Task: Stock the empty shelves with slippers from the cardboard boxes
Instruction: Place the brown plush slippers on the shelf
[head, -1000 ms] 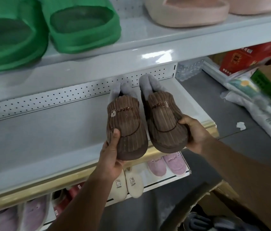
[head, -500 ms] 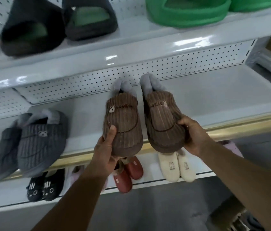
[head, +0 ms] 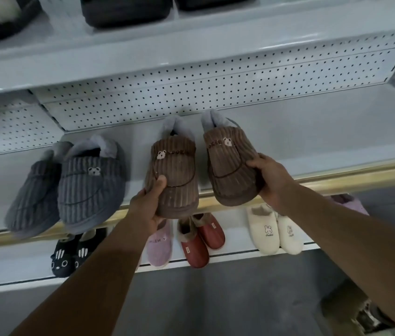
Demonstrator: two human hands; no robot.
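I hold a pair of brown corduroy slippers with grey fleece lining and a small bear badge over the middle shelf (head: 325, 132). My left hand (head: 146, 204) grips the toe of the left brown slipper (head: 173, 170), thumb on top. My right hand (head: 273, 180) grips the toe of the right brown slipper (head: 231, 163). Both slippers point heels toward the perforated back panel (head: 191, 93) and hang above the shelf's gold front edge (head: 337, 180). A matching grey corduroy pair (head: 75, 185) sits on the same shelf just left of them.
The shelf to the right of the brown pair is bare. The upper shelf carries dark slippers (head: 123, 10). The lower shelf holds black cat slippers (head: 68, 253), a lilac pair (head: 160, 243), a red pair (head: 199, 241) and a cream pair (head: 274, 231). A box corner (head: 361, 314) shows bottom right.
The view and my hands have shifted left along the shelf. The grey pair, absent a second ago, now sits close beside the brown pair; my grips have not changed.
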